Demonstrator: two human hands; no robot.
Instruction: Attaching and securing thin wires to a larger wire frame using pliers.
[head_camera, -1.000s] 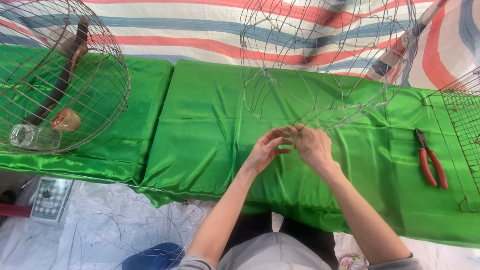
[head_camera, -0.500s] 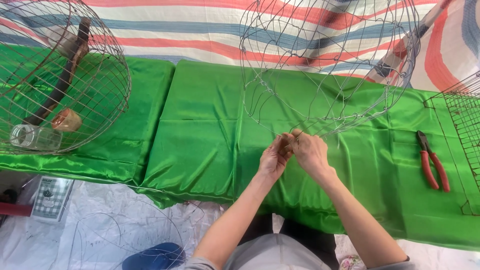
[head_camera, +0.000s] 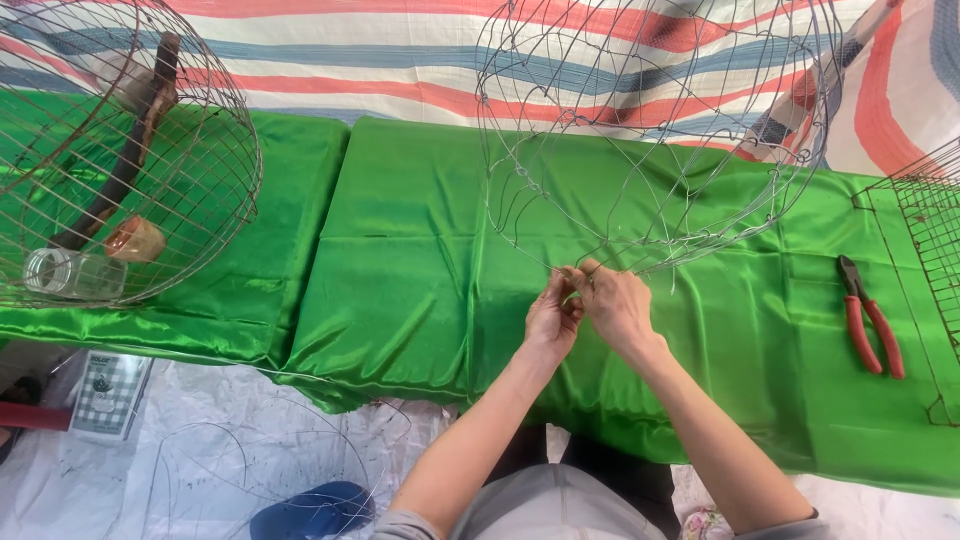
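— Head view: what are the hands doing?

— The left hand (head_camera: 552, 318) and right hand (head_camera: 617, 305) are pressed together, fingertips pinching thin wire at the lower rim of the unfinished wire frame (head_camera: 650, 130). Both are clenched on that wire.

— Where's the frame?

— Just above and beyond the hands, resting on the green cloth (head_camera: 420, 230) that covers the surface.

— Anything else nearby?

— Red-handled pliers (head_camera: 870, 318) lie well off to the right of the right hand. Far to the left of the left hand sits a finished round cage (head_camera: 190, 150), with a glass jar (head_camera: 72, 273) inside it.
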